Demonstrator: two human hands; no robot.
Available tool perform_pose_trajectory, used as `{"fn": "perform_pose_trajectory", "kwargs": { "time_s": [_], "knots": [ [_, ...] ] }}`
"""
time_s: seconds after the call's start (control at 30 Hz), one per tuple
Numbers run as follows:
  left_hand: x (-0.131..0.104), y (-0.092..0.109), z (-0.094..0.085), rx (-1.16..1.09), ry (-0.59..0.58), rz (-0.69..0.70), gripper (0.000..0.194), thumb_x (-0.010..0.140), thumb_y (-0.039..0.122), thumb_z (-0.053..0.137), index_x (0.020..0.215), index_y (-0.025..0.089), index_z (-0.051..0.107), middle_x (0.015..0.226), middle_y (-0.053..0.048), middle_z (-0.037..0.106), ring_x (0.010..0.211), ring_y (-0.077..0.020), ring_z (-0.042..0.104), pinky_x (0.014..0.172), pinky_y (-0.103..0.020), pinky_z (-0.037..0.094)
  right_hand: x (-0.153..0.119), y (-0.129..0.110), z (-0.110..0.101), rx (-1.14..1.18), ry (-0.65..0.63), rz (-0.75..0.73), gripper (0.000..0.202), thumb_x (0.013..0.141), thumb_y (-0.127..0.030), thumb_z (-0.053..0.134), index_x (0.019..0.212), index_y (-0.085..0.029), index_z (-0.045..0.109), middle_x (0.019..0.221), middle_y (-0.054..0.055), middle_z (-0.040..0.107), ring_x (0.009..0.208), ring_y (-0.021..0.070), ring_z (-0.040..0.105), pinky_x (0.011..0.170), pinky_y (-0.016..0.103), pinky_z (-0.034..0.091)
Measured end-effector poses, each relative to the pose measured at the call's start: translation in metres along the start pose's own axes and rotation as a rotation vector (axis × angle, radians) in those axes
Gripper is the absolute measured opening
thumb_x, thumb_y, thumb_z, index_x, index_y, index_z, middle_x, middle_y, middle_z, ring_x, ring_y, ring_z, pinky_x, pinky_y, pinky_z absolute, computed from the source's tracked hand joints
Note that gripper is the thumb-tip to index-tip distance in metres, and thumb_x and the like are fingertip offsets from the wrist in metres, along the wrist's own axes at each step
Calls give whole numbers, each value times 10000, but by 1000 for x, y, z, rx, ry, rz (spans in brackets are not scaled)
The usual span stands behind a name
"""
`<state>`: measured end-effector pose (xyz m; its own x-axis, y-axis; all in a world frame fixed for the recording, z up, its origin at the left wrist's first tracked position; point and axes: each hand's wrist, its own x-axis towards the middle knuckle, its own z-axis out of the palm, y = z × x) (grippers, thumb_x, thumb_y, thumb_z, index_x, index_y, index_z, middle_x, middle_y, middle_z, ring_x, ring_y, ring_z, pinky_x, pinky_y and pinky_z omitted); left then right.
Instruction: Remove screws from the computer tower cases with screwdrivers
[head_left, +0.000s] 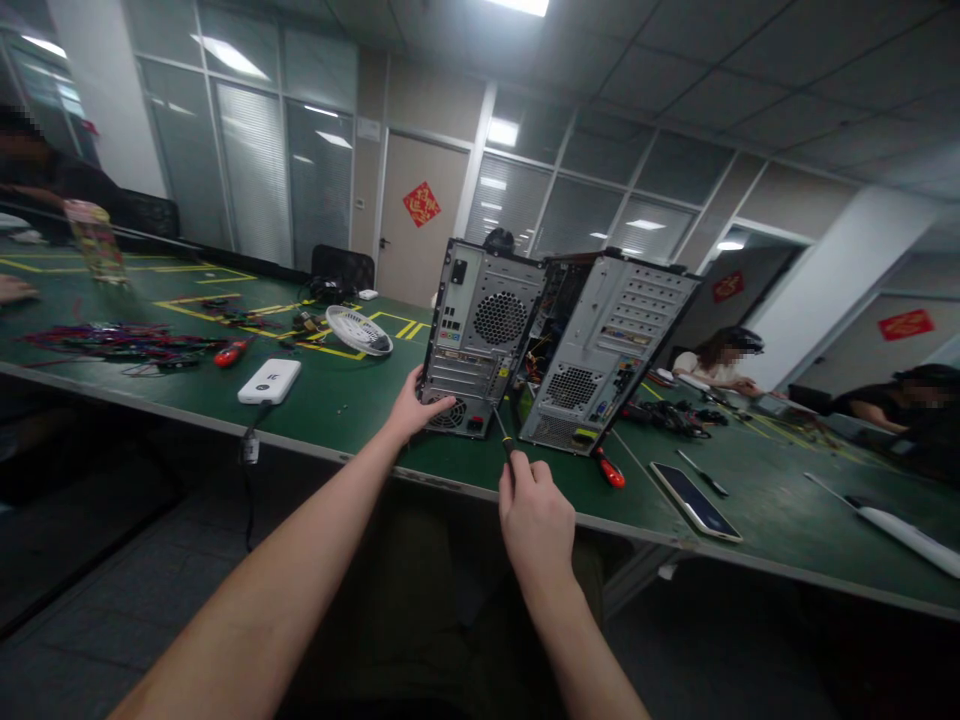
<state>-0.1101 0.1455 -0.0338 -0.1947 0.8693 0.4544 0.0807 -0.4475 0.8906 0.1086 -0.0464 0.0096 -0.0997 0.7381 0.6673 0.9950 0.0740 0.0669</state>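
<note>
Two computer towers stand upright on the green table, their back panels facing me. My left hand [415, 408] grips the lower left edge of the left computer tower [469, 372]; the thumb lies across its back panel and the fingers are hidden around the side. In my right hand [538, 508] is a screwdriver [508, 440], held by its dark handle. Its shaft points up to the tower's lower right edge; whether the tip sits on a screw I cannot tell. The right computer tower [577, 400] is close beside, with wires visible inside, and neither hand touches it.
Left on the table [345, 415] are a white power bank [270, 381] with a cable, a red-handled tool [232, 352], a wire pile [127, 343] and a white basket [360, 330]. Rightward are another red-handled tool [611, 468] and a phone [696, 500]. Other people sit around the tables.
</note>
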Motion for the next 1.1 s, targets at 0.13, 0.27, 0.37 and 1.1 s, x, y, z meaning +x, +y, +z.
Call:
{"fn": "perform_pose_trajectory", "kwargs": {
  "time_s": [0.13,0.27,0.37,1.1],
  "knots": [
    [-2,4,0,-22,-11,-8,1103,643,528,952,1561,199,436,1532,-197,597,1401,-334,607,1235,-511,422,1,-1,-4,-84,-31,-5,189,1094,-284,548,1194,-213,691,945,37,658,697,138,642,559,276,290],
    [-2,5,1,-26,-5,-3,1108,639,529,953,1562,201,434,1545,-192,587,1408,-331,601,1240,-505,419,8,-2,-9,-152,-149,-78,227,1074,-223,534,1259,-203,664,934,52,669,729,153,682,561,267,334],
    [-2,3,1,-34,-12,2,1105,641,530,952,1564,216,432,1557,-181,579,1406,-323,602,1242,-503,417,19,-3,-19,-193,-239,-149,283,1058,-171,499,1309,-186,630,963,83,694,784,186,726,579,260,400],
    [-3,7,-1,1,-4,17,1083,659,527,941,1559,193,440,1545,-188,586,1427,-330,580,1249,-492,403,46,-12,-38,-220,-361,-306,252,1025,-140,449,1225,-97,597,890,165,775,797,276,797,659,298,544]
  ]
}}
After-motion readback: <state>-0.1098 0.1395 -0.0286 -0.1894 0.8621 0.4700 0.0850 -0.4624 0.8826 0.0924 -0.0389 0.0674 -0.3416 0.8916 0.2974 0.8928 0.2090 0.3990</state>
